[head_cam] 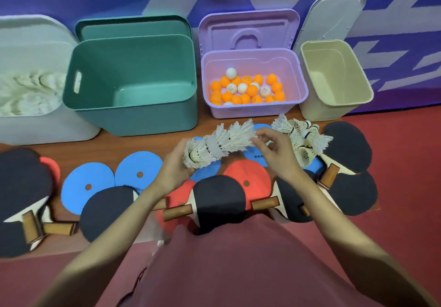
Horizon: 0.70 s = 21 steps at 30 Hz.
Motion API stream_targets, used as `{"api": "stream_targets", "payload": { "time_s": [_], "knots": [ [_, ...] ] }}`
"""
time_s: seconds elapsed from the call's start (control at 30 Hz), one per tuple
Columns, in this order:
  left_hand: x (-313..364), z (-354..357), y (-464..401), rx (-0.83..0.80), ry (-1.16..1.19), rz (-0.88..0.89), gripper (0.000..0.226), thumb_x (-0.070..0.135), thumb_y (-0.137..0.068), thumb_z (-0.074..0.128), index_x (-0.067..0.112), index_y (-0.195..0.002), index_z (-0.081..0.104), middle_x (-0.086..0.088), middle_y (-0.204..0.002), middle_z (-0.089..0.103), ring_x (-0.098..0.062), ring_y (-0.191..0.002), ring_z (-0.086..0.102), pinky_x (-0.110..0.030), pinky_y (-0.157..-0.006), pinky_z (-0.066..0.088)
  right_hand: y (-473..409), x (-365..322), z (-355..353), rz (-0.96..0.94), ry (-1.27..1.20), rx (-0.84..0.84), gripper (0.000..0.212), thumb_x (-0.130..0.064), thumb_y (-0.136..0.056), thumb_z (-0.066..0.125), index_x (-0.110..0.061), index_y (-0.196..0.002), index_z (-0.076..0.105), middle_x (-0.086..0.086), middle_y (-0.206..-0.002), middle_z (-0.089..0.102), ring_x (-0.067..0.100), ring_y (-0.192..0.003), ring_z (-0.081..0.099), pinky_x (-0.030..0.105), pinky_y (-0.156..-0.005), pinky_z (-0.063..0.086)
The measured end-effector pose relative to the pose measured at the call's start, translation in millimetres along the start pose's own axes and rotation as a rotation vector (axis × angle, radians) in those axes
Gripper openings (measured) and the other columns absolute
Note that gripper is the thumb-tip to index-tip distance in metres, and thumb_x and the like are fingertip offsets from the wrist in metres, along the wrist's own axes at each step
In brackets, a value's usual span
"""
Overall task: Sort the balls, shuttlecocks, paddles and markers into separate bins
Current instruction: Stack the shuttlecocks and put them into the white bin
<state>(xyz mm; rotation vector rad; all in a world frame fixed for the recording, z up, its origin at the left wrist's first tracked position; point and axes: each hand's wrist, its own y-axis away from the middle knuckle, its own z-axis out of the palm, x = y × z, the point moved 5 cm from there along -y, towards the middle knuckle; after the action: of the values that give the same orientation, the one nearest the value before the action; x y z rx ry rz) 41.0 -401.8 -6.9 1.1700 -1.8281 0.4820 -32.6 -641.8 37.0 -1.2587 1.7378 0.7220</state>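
Both hands hold one nested row of shuttlecocks [218,143]: the left hand [175,165] curls its grip round the cork end, the right hand [274,150] pinches the feather end. Just beyond the right grip lies a loose shuttlecock pile [299,137]; past both grips stands the purple bin [301,87] holding balls [248,89], paddles [220,199] beneath.

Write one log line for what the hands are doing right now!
left hand grips shuttlecock stack | right hand pinches its far end | white bin holds shuttlecocks | paddles unsorted
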Motion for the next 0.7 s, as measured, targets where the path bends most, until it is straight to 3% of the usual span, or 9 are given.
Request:
{"api": "stream_targets", "payload": {
  "time_s": [0.1,0.17,0.23,0.33,0.37,0.43,0.53,0.6,0.7],
  "knots": [
    [-9.5,-40.9,13.7,0.017,-0.009,0.040,0.053,-0.001,-0.072,0.065,0.033,-0.110,0.051,0.013,-0.102,0.062,-0.005,-0.095,0.059,-0.019,-0.077,0.046,-9.5,-18.0,34.2,-0.017,-0.057,-0.058,0.008,-0.001,-0.087,0.062,-0.008,-0.086,0.063,-0.016,-0.062,0.053,-0.004,-0.062,0.048,0.008,-0.059,0.037],
    [-17.4,-72.7,23.3,0.059,-0.089,0.071,0.047,-0.006,-0.068,0.064,0.017,-0.109,0.056,0.000,-0.101,0.064,-0.020,-0.094,0.059,-0.028,-0.076,0.044,-14.3,-34.8,62.0,-0.032,-0.104,-0.128,0.008,-0.004,-0.088,0.060,-0.011,-0.084,0.061,-0.005,-0.066,0.057,0.001,-0.065,0.048,0.016,-0.061,0.040],
    [-27.6,-108.6,31.8,0.111,-0.156,0.064,0.048,-0.009,-0.065,0.063,0.010,-0.108,0.058,-0.003,-0.099,0.063,-0.022,-0.092,0.057,-0.033,-0.076,0.045,-18.8,-54.6,91.3,-0.058,-0.121,-0.179,0.007,-0.007,-0.088,0.058,-0.012,-0.086,0.063,0.013,-0.070,0.060,0.011,-0.065,0.049,0.027,-0.061,0.042],
    [-33.9,-162.2,41.8,0.173,-0.234,0.094,0.048,-0.003,-0.065,0.061,0.015,-0.110,0.058,0.003,-0.101,0.062,-0.022,-0.094,0.058,-0.035,-0.076,0.046,-30.9,-86.5,136.3,-0.059,-0.105,-0.225,0.011,-0.005,-0.088,0.060,-0.015,-0.083,0.062,0.025,-0.069,0.054,0.014,-0.058,0.043,0.024,-0.051,0.041],
    [-32.6,-180.8,44.0,0.211,-0.253,0.101,0.045,0.004,-0.066,0.061,0.014,-0.110,0.059,0.005,-0.101,0.061,-0.019,-0.094,0.057,-0.033,-0.075,0.044,-37.2,-98.9,150.6,-0.070,-0.101,-0.237,0.010,-0.005,-0.087,0.061,-0.014,-0.083,0.060,0.025,-0.067,0.051,0.015,-0.056,0.040,0.025,-0.049,0.039],
    [-30.7,-219.7,44.2,0.290,-0.265,0.104,0.042,0.010,-0.070,0.066,0.012,-0.112,0.060,0.002,-0.102,0.061,-0.016,-0.095,0.055,-0.030,-0.074,0.041,-52.3,-126.8,177.4,-0.122,-0.081,-0.240,0.019,-0.004,-0.084,0.064,-0.020,-0.079,0.057,0.007,-0.060,0.049,0.008,-0.054,0.038,0.023,-0.053,0.035],
    [-40.0,-276.6,35.8,0.317,-0.304,0.167,0.041,0.007,-0.074,0.064,0.010,-0.114,0.058,-0.007,-0.106,0.062,-0.025,-0.099,0.056,-0.040,-0.080,0.047,-77.5,-172.5,214.1,-0.184,-0.103,-0.199,0.042,0.005,-0.079,0.066,-0.033,-0.081,0.049,-0.015,-0.066,0.049,-0.003,-0.056,0.045,0.013,-0.058,0.036],
    [-54.4,-315.3,24.4,0.318,-0.363,0.162,0.046,0.011,-0.070,0.056,0.010,-0.116,0.057,-0.009,-0.107,0.061,-0.030,-0.102,0.056,-0.047,-0.083,0.047,-94.9,-196.1,239.2,-0.180,-0.145,-0.181,0.039,0.009,-0.078,0.065,-0.024,-0.093,0.049,-0.013,-0.067,0.049,-0.004,-0.057,0.047,0.010,-0.060,0.036],
    [-65.1,-369.2,5.9,0.347,-0.402,0.140,0.059,0.010,-0.061,0.050,0.007,-0.120,0.055,-0.013,-0.110,0.059,-0.034,-0.106,0.054,-0.044,-0.090,0.045,-123.1,-230.3,274.5,-0.204,-0.176,-0.171,0.050,0.006,-0.078,0.065,-0.018,-0.114,0.040,-0.003,-0.067,0.049,0.000,-0.060,0.047,0.011,-0.060,0.037]
  ]
}}
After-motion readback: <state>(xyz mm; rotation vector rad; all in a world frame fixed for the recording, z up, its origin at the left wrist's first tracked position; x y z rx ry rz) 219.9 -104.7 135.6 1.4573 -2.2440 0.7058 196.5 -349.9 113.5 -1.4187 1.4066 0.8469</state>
